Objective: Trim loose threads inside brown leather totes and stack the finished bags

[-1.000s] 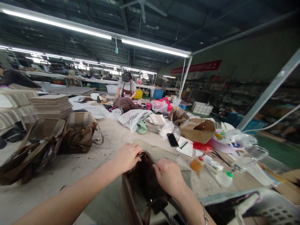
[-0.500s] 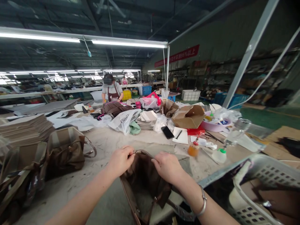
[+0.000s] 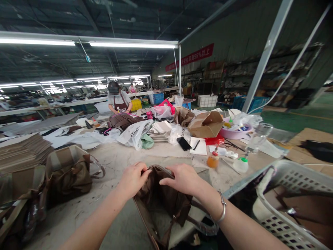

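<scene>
A brown handbag [image 3: 166, 205] stands on the table right in front of me, its mouth open towards me and its dark lining showing. My left hand [image 3: 135, 177] pinches the bag's far left rim between thumb and fingers. Over the far right rim lies my right hand [image 3: 183, 178], thumb stretched out and apart from the fingers, over the bag's opening. Part of that rim is hidden behind the right hand. One handle [image 3: 201, 225] hangs down on the bag's right side.
Brown bags [image 3: 69, 170] and stacked boards [image 3: 24, 151] are at left. Ahead lie a phone [image 3: 184, 143], a pen [image 3: 196, 144], an orange glue bottle [image 3: 213, 160] and a green-capped bottle [image 3: 241, 164]. A white basket [image 3: 299, 177] stands at right. A co-worker [image 3: 119, 99] is across the table.
My right thumb has moved away from the fingers, and that hand has loosened at the rim. My left hand keeps its pinch. The view has swung slightly to the right.
</scene>
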Motion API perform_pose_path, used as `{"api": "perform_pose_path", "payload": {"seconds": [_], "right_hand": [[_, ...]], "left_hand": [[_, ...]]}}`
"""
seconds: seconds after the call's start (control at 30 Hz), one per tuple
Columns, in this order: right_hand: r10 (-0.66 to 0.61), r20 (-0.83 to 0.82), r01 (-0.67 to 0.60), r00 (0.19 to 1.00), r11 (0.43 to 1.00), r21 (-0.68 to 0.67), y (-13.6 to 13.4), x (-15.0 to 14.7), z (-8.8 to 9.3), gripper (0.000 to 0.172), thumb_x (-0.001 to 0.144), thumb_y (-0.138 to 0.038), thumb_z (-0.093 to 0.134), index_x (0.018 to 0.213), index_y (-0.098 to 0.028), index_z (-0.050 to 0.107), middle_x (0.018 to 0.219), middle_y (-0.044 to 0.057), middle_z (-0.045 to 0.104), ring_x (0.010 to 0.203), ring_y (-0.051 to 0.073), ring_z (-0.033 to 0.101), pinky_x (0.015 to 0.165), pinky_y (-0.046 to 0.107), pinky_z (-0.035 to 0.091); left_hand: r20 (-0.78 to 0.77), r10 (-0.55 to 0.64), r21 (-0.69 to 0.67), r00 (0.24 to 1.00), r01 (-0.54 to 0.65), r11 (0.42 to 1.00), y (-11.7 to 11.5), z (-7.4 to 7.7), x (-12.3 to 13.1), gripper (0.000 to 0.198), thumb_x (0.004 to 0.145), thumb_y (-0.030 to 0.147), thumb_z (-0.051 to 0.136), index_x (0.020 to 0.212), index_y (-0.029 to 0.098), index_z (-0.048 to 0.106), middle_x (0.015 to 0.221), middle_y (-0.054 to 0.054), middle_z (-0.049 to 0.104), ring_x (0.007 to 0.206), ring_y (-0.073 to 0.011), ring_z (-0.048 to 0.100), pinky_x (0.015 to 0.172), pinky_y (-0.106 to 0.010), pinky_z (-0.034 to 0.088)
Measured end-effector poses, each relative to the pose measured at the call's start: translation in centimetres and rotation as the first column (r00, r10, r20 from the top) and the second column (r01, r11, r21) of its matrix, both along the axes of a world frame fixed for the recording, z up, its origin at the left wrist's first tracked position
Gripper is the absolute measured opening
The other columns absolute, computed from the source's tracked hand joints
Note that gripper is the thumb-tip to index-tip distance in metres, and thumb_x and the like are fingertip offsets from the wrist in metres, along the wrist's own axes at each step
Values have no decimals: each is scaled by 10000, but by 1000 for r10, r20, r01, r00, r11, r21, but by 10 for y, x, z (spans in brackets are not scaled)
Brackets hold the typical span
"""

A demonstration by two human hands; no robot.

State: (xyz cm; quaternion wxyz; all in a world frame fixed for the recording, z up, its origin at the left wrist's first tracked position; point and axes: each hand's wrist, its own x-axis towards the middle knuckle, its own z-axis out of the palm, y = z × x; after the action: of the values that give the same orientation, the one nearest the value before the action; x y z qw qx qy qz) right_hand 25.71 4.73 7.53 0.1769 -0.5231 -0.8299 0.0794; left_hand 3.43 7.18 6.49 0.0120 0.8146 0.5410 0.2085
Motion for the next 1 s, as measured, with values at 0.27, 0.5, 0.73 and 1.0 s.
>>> {"api": "perform_pose_path", "payload": {"seconds": [0.27,0.5,0.73,1.0], "right_hand": [[-9,140,12,990,1000,-21,23,-22,3,367,816,-563,519,795,-248,709,784,33,698,755,195,626,575,240,379],[-38,144,36,989,999,11,25,-22,-4,362,872,-495,475,791,-243,722,792,34,702,767,177,628,618,233,407],[-47,106,45,993,999,21,28,-23,-4,312,876,-409,489,758,-231,716,813,37,702,786,178,627,632,240,415],[-82,101,83,992,997,-8,29,-27,-6,338,898,-401,444,793,-227,714,866,51,699,828,192,625,683,257,426]], "left_hand": [[-42,26,18,999,-25,1000,-1,-2,-1,229,869,335,456,693,194,501,690,8,566,648,-137,521,618,-254,324],[-54,33,11,998,-32,999,-1,0,1,204,864,302,457,699,192,508,694,5,574,643,-133,516,607,-249,323],[-58,26,29,998,-25,999,-1,-1,2,169,839,254,481,686,187,506,691,6,573,623,-127,505,595,-249,314],[-34,36,6,999,-36,999,-1,2,5,170,838,261,495,688,186,521,679,7,580,615,-124,507,582,-239,311]]}}
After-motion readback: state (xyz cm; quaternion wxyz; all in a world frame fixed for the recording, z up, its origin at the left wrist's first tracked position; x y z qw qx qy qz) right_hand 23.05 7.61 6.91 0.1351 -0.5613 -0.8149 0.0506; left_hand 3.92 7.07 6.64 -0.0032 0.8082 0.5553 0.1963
